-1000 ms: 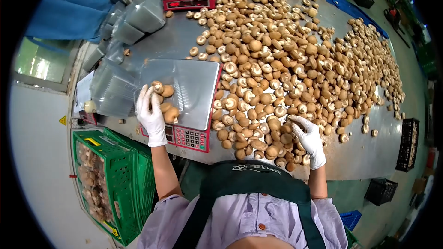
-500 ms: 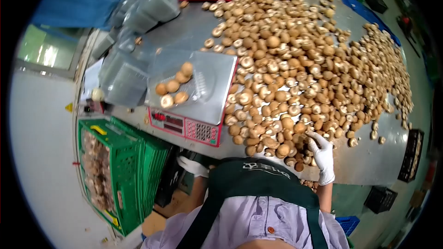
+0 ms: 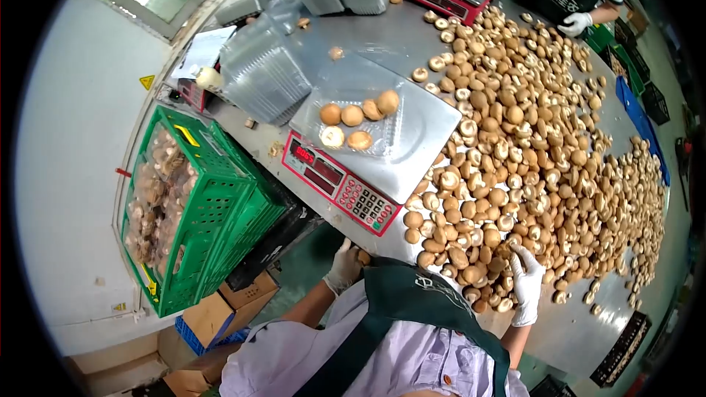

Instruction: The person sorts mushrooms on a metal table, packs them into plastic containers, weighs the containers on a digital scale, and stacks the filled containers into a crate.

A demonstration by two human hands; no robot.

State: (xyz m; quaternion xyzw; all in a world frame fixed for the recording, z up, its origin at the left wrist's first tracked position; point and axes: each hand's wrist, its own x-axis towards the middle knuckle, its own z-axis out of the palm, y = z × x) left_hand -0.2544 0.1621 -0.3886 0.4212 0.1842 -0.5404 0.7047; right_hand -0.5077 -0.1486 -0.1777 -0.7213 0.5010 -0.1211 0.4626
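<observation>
Pose: split, fingers forward.
Our left hand [image 3: 343, 269] cups a mushroom [image 3: 364, 257] by the apron [image 3: 426, 294]; our right hand [image 3: 527, 284] bends at the mushroom pile [image 3: 544, 169], grip unclear.

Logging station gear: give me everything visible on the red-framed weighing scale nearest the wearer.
The red-framed scale has a flat, silvery, metal-looking plate. Its front panel carries three dark display windows, one lit with red digits too small to read surely, beside a keypad of mostly dark keys. It sits on the grey metal table, angled in view. On its plate rests a clear plastic tray holding six brown mushrooms, one pale side up. Neither gloved hand touches it.
</observation>
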